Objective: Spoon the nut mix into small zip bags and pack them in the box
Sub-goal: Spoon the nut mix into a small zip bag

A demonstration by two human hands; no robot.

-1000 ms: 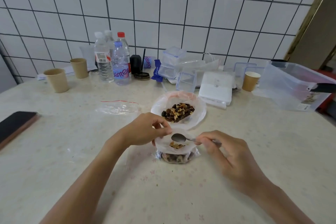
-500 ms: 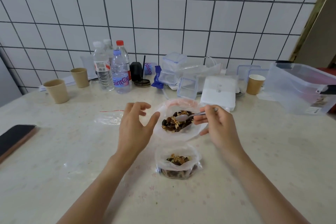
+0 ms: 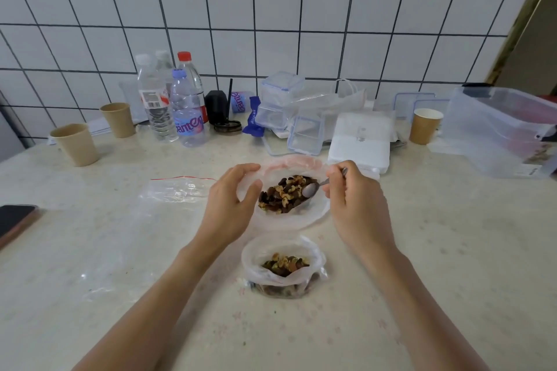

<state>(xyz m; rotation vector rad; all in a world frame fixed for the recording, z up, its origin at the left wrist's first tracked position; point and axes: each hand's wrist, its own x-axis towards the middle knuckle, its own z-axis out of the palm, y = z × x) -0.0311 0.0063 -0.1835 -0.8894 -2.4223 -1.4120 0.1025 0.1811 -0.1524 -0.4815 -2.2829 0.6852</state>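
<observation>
A large clear bag of nut mix lies open on the table. My right hand grips a metal spoon whose bowl dips into the nuts at the bag's right side. My left hand cups the bag's left rim with curved fingers. Nearer me stands a small zip bag, open at the top and partly filled with nuts. An empty zip bag with a red strip lies flat to the left. A big clear plastic box sits at the far right.
Water bottles, paper cups, small lidded containers and a white flat box line the back of the table by the tiled wall. A phone lies at the left edge.
My right hand carried the spoon from the small zip bag up into the large nut bag. My left hand let go of the small bag and moved up to the large bag's left rim.
</observation>
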